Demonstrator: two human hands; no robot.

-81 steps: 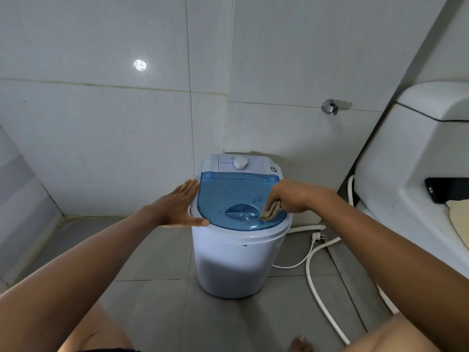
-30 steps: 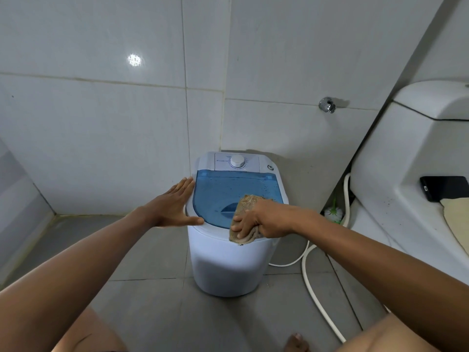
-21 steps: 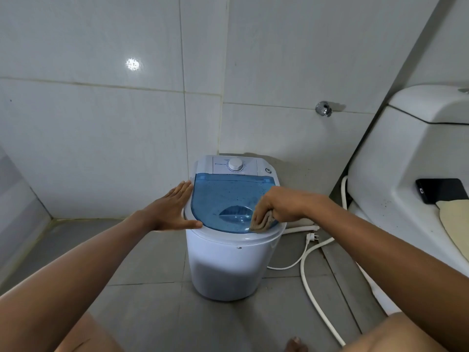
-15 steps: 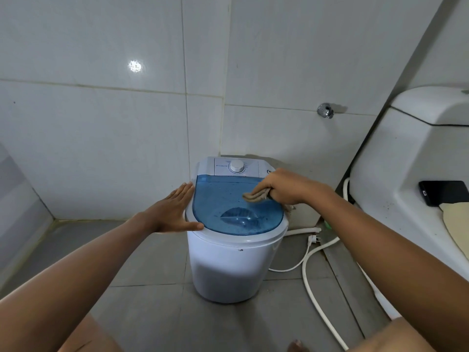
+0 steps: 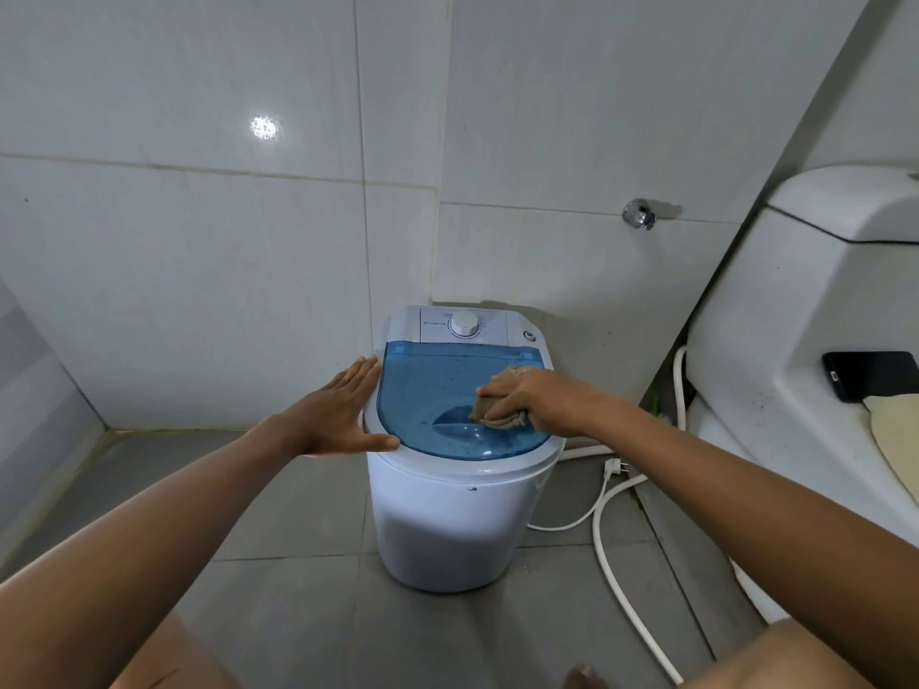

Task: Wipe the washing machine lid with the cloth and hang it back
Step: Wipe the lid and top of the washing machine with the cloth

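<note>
One tan cloth (image 5: 497, 409), bunched, pressed flat on the blue translucent lid (image 5: 437, 390) of a small white washing machine (image 5: 447, 519); cloth sits on the lid's right half, just beside the moulded handle recess. Right hand (image 5: 534, 397) lies on top of the cloth, fingers curled over it and gripping it against the lid. Left hand (image 5: 338, 415) is spread wide and flat, palm against the machine's left rim, thumb touching the lid's front-left edge, holding nothing. Lid is closed, with dark specks across it. White control panel behind the lid carries a round dial (image 5: 465, 323).

Machine stands on a grey tiled floor (image 5: 278, 599), close to the back wall. Walls (image 5: 199, 241) are large glossy white tiles with one light glare spot. Chrome wall fitting (image 5: 639, 214) up right of the machine. White hose (image 5: 626, 579) and a cord with plug (image 5: 615, 468) trail on the floor to the right. White toilet (image 5: 795, 315) at far right, a black phone (image 5: 870, 375) lying on it, touching a pale cream item (image 5: 895, 435). Bare knees and a toe at the bottom edge.
</note>
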